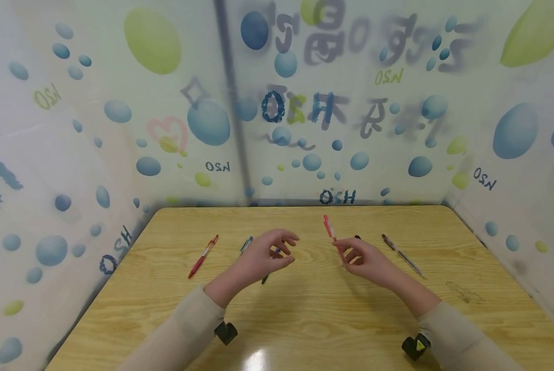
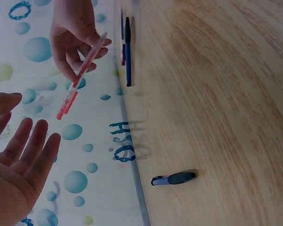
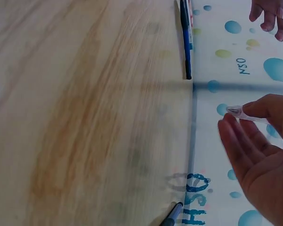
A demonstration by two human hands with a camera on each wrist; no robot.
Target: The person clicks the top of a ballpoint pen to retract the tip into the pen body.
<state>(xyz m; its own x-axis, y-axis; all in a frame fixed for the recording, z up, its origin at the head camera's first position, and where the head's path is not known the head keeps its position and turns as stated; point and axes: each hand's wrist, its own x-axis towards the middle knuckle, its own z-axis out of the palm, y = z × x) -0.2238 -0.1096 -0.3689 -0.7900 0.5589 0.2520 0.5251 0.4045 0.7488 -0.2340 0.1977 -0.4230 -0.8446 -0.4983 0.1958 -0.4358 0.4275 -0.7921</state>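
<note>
In the head view my right hand (image 1: 369, 262) pinches a red pen (image 1: 329, 226) between thumb and fingers, above the table. The pen's clear barrel and red clip (image 2: 70, 101) show in the left wrist view, and its clear tip (image 3: 235, 110) in the right wrist view. My left hand (image 1: 260, 253) hovers to the left, fingers loosely bent and holding nothing. Partly hidden below it are a blue pen (image 1: 246, 244) and a dark pen (image 1: 265, 279). Behind my right hand, the dark end of another pen (image 1: 358, 237) peeks out.
A red pen (image 1: 203, 256) lies at the left of the wooden table (image 1: 305, 330), and a grey pen with a brown end (image 1: 403, 256) at the right. Translucent walls (image 1: 277, 154) with bubble patterns stand along the back and both sides. A dark stain marks the table's right.
</note>
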